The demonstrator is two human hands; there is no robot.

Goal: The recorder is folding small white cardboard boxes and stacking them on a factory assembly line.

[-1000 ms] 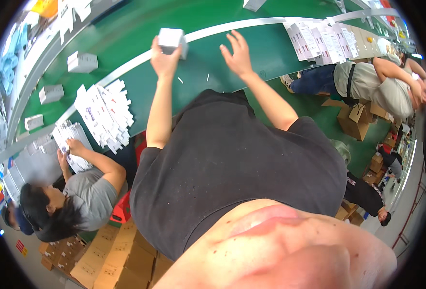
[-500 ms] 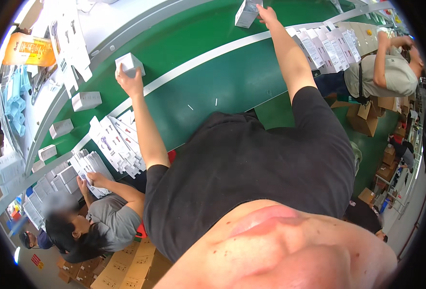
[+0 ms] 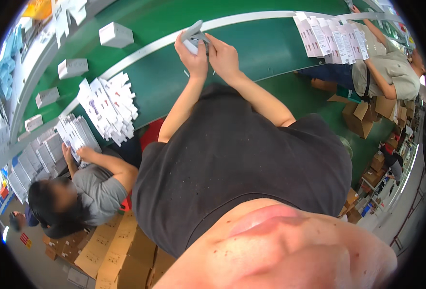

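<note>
Straight in front of me, over the bench edge, both my hands hold one small white box (image 3: 192, 32) with its top end open and a flap standing up. Something grey shows inside, too small to name. My left hand (image 3: 192, 61) wraps the box from the left, thumb on its near side. From the right, my right hand (image 3: 224, 57) closes its fingers on the box's edge by the opening. Left of my hands, a closed white box (image 3: 116, 35) sits alone on the green conveyor belt (image 3: 160, 19).
More white boxes (image 3: 73, 68) stand spaced along the belt at left. Flat printed cartons (image 3: 108, 107) lie piled on the bench, and others (image 3: 326, 41) at right. Co-workers sit at left (image 3: 99, 192) and right (image 3: 384, 62). A white rail (image 3: 160, 45) borders the belt.
My left hand has let go of the closed box on the belt. My right hand has brought the other box from the far belt toward me, and both hands now hold it.
</note>
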